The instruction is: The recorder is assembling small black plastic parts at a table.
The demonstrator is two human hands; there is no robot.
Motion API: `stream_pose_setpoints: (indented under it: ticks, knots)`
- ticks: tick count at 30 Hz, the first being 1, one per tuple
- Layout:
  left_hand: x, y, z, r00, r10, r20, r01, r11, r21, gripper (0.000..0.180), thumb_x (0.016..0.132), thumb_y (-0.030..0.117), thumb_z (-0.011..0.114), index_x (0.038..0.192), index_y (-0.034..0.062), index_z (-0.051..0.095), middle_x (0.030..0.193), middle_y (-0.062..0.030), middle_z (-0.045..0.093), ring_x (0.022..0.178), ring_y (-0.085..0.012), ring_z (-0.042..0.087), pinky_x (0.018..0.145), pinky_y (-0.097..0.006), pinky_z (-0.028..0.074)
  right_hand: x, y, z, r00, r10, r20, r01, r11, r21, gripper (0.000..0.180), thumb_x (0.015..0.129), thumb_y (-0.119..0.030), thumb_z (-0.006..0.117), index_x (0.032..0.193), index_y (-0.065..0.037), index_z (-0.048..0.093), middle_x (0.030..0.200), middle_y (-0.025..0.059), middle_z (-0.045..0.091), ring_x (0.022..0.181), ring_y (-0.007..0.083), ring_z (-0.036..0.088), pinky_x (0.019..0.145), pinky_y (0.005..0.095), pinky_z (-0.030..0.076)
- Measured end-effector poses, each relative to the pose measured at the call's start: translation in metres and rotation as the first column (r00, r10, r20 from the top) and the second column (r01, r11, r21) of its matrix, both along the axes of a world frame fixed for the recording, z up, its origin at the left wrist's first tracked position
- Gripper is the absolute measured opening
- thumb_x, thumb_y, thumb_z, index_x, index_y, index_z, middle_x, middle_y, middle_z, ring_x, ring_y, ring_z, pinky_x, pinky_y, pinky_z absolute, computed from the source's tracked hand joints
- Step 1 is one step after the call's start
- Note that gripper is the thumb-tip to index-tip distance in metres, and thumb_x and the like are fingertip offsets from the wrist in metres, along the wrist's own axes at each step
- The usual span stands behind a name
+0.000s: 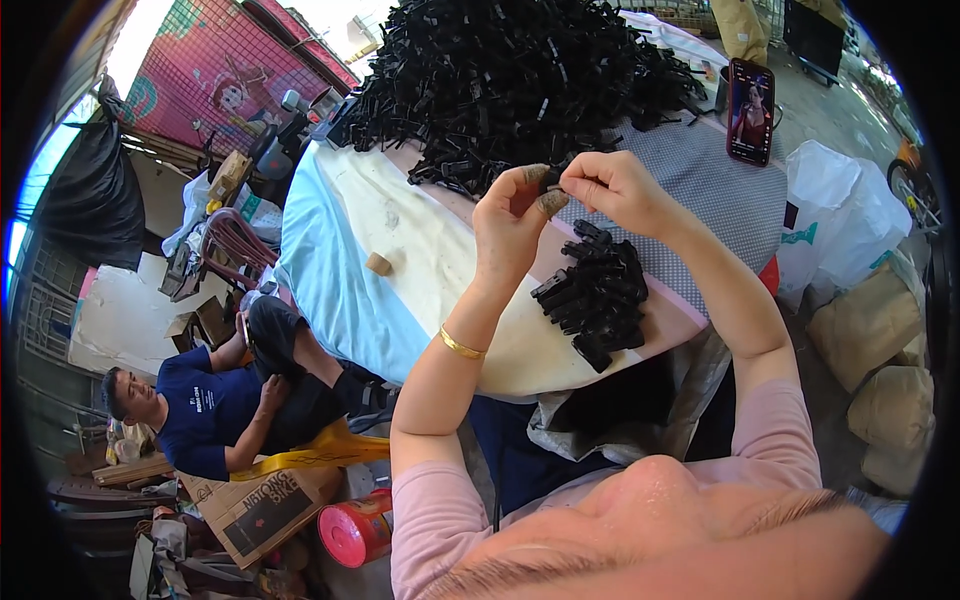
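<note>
hands: left hand [515,215] and right hand [610,185] meet above the table, fingertips pinched together on one small black plastic clip piece [550,180]; both hands are closed narrowly on it, the piece held between them in the air.
piece in hand: mostly hidden by the fingers, so whether it is one part or two being joined is hard to tell.
finished side: small neat stack of black plastic clips [597,298] lies on the pale table edge just below the hands, near the person's body.
unworked side: huge loose heap of black plastic clips [510,70] fills the far end of the table, well apart from the small stack.
progress: judging by the two piles, only a small share is done; by far most of the heap is left.
table: round table covered with pale blue and cream cloth [340,260], with a small tan block [378,263] on it.
surroundings: upright smartphone with lit screen [750,110] at the far right; seated person in a dark blue shirt [215,410] on the floor at left.
</note>
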State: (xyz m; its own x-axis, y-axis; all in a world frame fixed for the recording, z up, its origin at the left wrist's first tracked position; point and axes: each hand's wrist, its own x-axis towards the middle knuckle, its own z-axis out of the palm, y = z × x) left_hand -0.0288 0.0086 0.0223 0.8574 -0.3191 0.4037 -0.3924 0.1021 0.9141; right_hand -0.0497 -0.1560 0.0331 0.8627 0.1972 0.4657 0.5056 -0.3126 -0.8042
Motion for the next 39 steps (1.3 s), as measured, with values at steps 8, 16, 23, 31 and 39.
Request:
stream_pose_setpoints:
  ticks: [8, 16, 23, 31, 39]
  knots:
    - [0.003, 0.001, -0.014, 0.908, 0.203, 0.366, -0.260, 0.959, 0.113, 0.018, 0.075, -0.002, 0.065, 0.089, -0.0014, 0.054, 0.077, 0.0009, 0.055, 0.073, -0.0063, 0.053, 0.065, -0.018, 0.044, 0.000, 0.004, 0.001, 0.989, 0.032, -0.143, -0.021, 0.997, 0.074, 0.016, 0.083, -0.013, 0.055, 0.078, 0.001, 0.061, 0.056, 0.0023, 0.053, 0.051, 0.0068, 0.048, 0.047, 0.0211, 0.037]
    - [0.000, -0.010, -0.004, 0.963, 0.175, 0.206, -0.216, 0.956, 0.200, 0.027, 0.070, 0.001, 0.070, 0.091, 0.0002, 0.053, 0.078, -0.0024, 0.056, 0.068, -0.0081, 0.053, 0.062, -0.021, 0.047, 0.017, -0.015, -0.011, 1.000, -0.005, 0.027, 0.007, 0.998, -0.060, 0.018, 0.082, -0.018, 0.059, 0.078, -0.001, 0.060, 0.058, -0.0014, 0.051, 0.053, 0.0062, 0.045, 0.049, 0.0212, 0.037]
    - [-0.016, -0.010, 0.003, 0.928, -0.340, 0.150, 0.214, 0.819, 0.533, 0.027, 0.066, 0.006, 0.072, 0.089, -0.0008, 0.060, 0.082, -0.0068, 0.062, 0.076, -0.0135, 0.059, 0.072, -0.026, 0.047, 0.044, -0.022, -0.035, 0.906, -0.369, 0.210, 0.409, 0.628, -0.662, 0.020, 0.069, -0.024, 0.061, 0.077, -0.006, 0.064, 0.077, 0.0142, 0.063, 0.076, 0.0303, 0.062, 0.067, 0.0395, 0.049]
    - [0.013, -0.003, -0.017, 0.999, -0.039, -0.006, 0.038, 0.932, 0.361, 0.021, 0.079, 0.008, 0.063, 0.095, -0.0041, 0.056, 0.083, -0.0055, 0.061, 0.077, -0.0107, 0.057, 0.071, -0.022, 0.047, 0.055, -0.027, -0.043, 0.937, -0.343, 0.062, 0.323, 0.788, -0.525, 0.021, 0.066, -0.022, 0.058, 0.073, -0.004, 0.066, 0.072, 0.0159, 0.062, 0.071, 0.0318, 0.061, 0.066, 0.0399, 0.049]
    - [0.018, -0.004, -0.015, 0.919, 0.185, 0.349, -0.293, 0.912, 0.286, 0.084, 0.063, 0.001, 0.075, 0.130, -0.0009, 0.025, 0.127, -0.0163, 0.039, 0.108, -0.0221, 0.049, 0.085, -0.031, 0.045, 0.026, -0.012, -0.013, 0.905, -0.073, -0.419, 0.132, 0.985, 0.114, 0.016, 0.071, -0.014, 0.064, 0.071, 0.001, 0.061, 0.055, -0.0008, 0.051, 0.046, 0.0047, 0.043, 0.041, 0.0187, 0.033]
